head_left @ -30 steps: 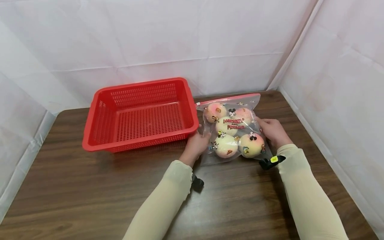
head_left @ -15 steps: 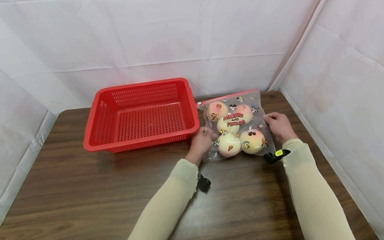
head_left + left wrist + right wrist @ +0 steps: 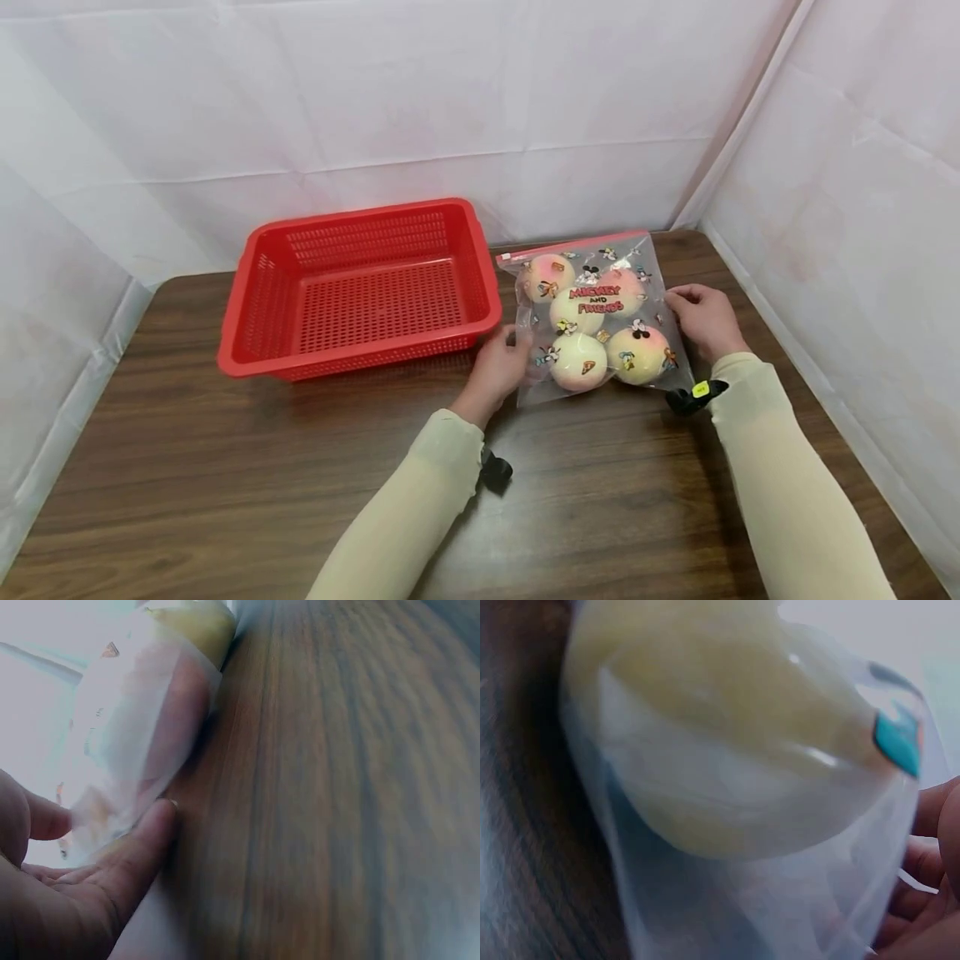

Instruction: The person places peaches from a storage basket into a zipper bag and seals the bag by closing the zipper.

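A clear zip bag printed with cartoon figures lies on the table, its red zip edge at the far side. Inside are several peaches, one of them a pale peach near the front. My left hand pinches the bag's left edge between thumb and fingers; the left wrist view shows the plastic between them. At the opposite side, my right hand grips the right edge. In the right wrist view a yellowish peach fills the plastic beside the right hand's fingers.
A red plastic basket with slotted sides stands left of the bag, its right rim close to my left hand. White cloth hangs behind and at both sides of the brown wooden table.
The bag, slightly raised and tilted half a second ago, now lies flatter and a little further right. My right hand has moved outward to the bag's right edge.
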`<state>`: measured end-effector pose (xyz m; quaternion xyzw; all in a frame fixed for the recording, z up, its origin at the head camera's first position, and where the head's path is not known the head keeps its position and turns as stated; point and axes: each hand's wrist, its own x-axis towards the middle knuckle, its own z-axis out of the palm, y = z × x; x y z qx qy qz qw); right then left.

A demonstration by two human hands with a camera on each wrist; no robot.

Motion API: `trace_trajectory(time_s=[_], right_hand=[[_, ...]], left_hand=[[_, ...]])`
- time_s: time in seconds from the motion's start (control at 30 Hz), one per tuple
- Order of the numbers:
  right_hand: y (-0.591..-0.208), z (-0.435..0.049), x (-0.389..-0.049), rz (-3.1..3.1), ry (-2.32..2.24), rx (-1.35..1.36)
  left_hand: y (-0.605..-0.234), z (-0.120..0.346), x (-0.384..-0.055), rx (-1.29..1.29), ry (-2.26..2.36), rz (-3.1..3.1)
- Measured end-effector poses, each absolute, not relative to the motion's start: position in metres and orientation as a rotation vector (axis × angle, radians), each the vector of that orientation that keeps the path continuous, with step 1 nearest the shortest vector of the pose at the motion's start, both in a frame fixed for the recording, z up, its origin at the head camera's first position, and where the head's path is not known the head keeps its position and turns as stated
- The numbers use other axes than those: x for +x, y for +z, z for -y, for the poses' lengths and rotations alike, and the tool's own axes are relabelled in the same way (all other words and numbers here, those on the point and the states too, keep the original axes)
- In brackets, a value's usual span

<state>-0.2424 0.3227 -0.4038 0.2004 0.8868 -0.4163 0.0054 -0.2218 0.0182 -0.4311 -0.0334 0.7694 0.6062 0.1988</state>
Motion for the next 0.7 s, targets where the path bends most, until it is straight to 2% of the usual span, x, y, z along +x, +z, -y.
trace_trajectory(time_s=[0.33,0.7], right_hand=[[-0.377,-0.306,-0.245,-3.03,-1.059,0.403],[-0.363,-0.279,-0.243,-3.161,-0.939,0.175]], left_hand=[[-0.417,-0.006,-0.205,0.393,1.199,-2.604],[-0.379,0.006,-0.186,0.533,0.86,-2.761]])
